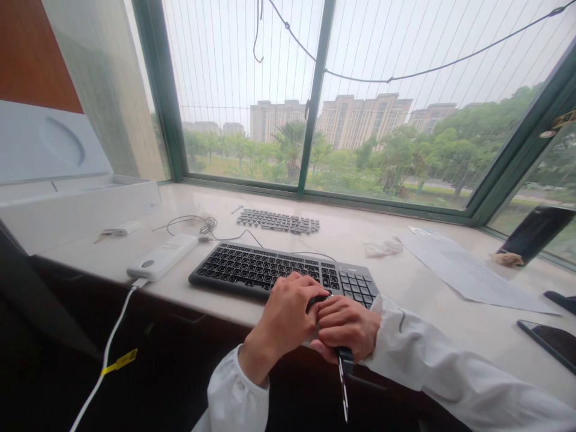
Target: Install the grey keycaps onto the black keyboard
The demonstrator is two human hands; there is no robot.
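A black keyboard (252, 264) lies near the desk's front edge; its main block shows bare key sockets, while the number pad (357, 287) has caps on. My right hand (346, 324) is closed around a black-handled tool (344, 384) whose narrow silver blade points down past the desk edge. Against it, over the keyboard's lower right part, my left hand (292, 309) is curled with fingers bent together. What lies under those fingers is hidden; a dark piece shows between the two hands. Behind the keyboard, loose keycaps (279, 221) are laid out in rows.
Left of the keyboard lies a white power bank (164, 258) with a white cable (112, 330) hanging down. A thin dark cable (207, 226) coils behind. At far left stands an open white box (81, 210). Rightward are a small plastic bag (382, 248), paper (468, 270) and a phone (551, 342).
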